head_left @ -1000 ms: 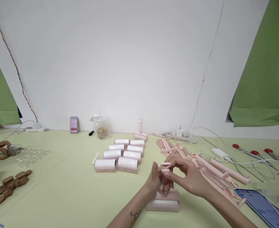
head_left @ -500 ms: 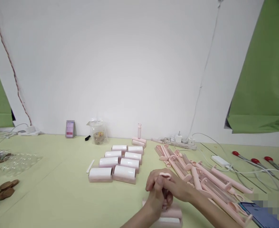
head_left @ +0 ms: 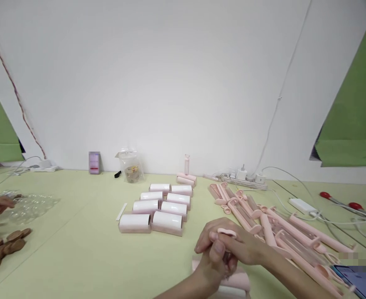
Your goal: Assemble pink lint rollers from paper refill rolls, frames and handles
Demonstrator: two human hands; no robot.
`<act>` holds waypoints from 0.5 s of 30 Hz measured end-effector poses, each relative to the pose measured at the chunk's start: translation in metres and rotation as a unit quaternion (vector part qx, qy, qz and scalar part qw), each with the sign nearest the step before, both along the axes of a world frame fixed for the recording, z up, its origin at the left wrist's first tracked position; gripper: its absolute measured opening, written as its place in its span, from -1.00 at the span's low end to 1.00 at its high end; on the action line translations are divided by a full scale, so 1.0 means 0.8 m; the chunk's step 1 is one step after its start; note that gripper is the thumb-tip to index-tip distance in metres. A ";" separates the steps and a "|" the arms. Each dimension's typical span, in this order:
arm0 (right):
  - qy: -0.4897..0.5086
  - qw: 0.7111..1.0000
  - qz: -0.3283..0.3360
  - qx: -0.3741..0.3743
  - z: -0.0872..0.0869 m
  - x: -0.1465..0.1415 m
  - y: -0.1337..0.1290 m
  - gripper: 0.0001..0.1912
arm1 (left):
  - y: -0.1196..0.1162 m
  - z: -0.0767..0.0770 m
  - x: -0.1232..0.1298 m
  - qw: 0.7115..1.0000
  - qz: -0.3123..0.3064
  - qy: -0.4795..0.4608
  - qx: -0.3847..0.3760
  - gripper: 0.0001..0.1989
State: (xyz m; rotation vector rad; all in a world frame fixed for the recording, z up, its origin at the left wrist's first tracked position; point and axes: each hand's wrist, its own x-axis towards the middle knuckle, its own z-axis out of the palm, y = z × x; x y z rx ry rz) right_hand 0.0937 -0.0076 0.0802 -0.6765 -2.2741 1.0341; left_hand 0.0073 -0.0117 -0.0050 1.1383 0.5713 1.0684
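My left hand (head_left: 210,265) and my right hand (head_left: 237,241) are closed together around a pink plastic piece (head_left: 227,232). Its rounded, loop-like end pokes out above the fingers; the rest is hidden in my grip. Directly beneath my hands lies a pink holder with a white roll (head_left: 232,292), partly covered by my wrists. Close by on the right is a heap of pink plastic parts (head_left: 268,230) with clear tubes and ring ends. Several white rolls in clear-pink holders (head_left: 167,222) stand in two columns to the left of my hands.
A person's hand (head_left: 0,203) is over bubble wrap (head_left: 38,207) at far left, near brown round pieces (head_left: 14,245). At the back are a bagged tape roll (head_left: 132,172) and a power strip (head_left: 245,182). Cables, red-handled tools (head_left: 355,206) and a phone (head_left: 357,280) lie right.
The view has shifted slightly, so most things sit a little differently in it. A person's hands have come in at far left. My hands keep their clasp on the pink piece.
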 end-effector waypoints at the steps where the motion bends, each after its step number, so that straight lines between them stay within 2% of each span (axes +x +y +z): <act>1: -0.013 0.999 -0.022 -0.040 0.000 0.000 0.000 -0.50 | -0.001 0.002 -0.001 1.000 -0.009 -0.001 -0.002 -0.29; 3: -0.042 0.988 -0.061 -0.135 0.001 0.001 0.000 -0.46 | -0.001 0.005 -0.003 1.000 -0.029 -0.005 -0.004 -0.30; 5: -0.042 0.981 -0.071 -0.174 0.000 0.003 0.001 -0.44 | -0.001 0.005 -0.003 0.999 -0.049 -0.003 -0.013 -0.30; 10: 0.006 0.995 -0.040 -0.093 -0.004 0.005 0.002 -0.47 | 0.002 0.004 -0.002 0.995 -0.062 0.029 -0.068 -0.28; 15: -0.019 0.990 -0.053 -0.130 -0.001 0.006 -0.006 -0.50 | 0.002 0.009 -0.001 0.995 -0.059 0.022 -0.078 -0.28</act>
